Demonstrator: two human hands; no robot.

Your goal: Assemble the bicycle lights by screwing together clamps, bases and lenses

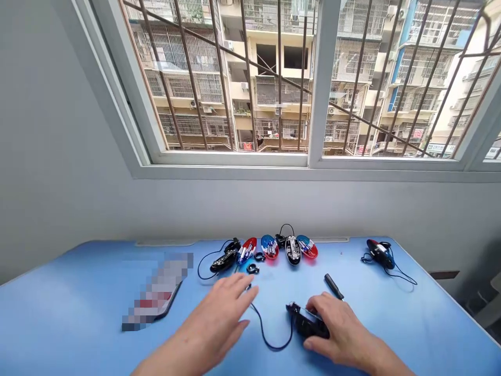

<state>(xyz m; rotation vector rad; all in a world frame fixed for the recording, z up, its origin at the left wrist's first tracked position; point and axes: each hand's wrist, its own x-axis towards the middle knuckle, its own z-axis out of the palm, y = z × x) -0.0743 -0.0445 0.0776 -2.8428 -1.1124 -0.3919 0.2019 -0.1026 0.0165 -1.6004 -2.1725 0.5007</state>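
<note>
My right hand is wrapped round a black oval device with a shiny top, resting low over the blue table. A thin black cable runs from it, loops down and goes left towards my left hand. My left hand is held palm down with its fingers stretched out and the thumb apart. The cable's small dark end shows by its fingertips; whether they touch, I cannot tell. Just beyond my right hand lies a screwdriver with a black handle.
Along the back of the blue table are red-and-blue oval shells, an opened black half, a black corded piece and small black rings. Another corded device lies far right. A blurred flat object lies left.
</note>
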